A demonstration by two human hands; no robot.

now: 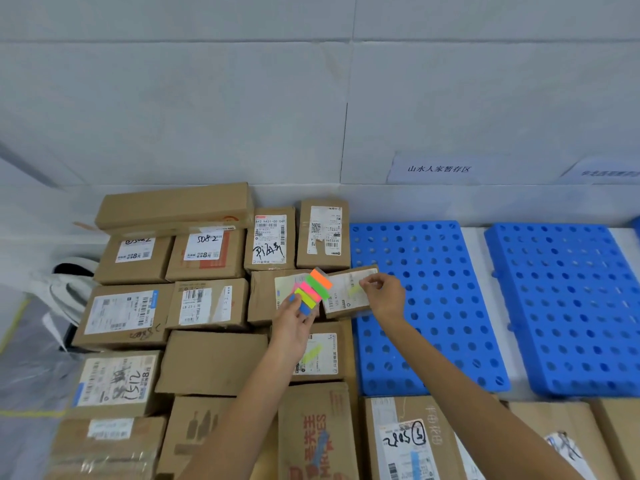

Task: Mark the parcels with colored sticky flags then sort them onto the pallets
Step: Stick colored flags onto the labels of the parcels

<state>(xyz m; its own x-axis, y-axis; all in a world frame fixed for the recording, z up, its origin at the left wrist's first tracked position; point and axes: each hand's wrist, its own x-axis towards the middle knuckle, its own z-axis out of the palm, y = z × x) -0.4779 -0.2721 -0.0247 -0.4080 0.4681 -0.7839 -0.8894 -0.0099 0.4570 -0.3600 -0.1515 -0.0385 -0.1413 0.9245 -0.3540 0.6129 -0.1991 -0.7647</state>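
1. Brown cardboard parcels [211,362] lie packed together, left of two blue pallets [429,317].
2. Left hand [294,322]: grip clamped on a pad of coloured sticky flags [313,289], held above the parcels.
3. Right hand [384,294]: grip pinched together on a yellow flag [355,290] that lies on the label of a small parcel [341,303] at the nearer pallet's edge.
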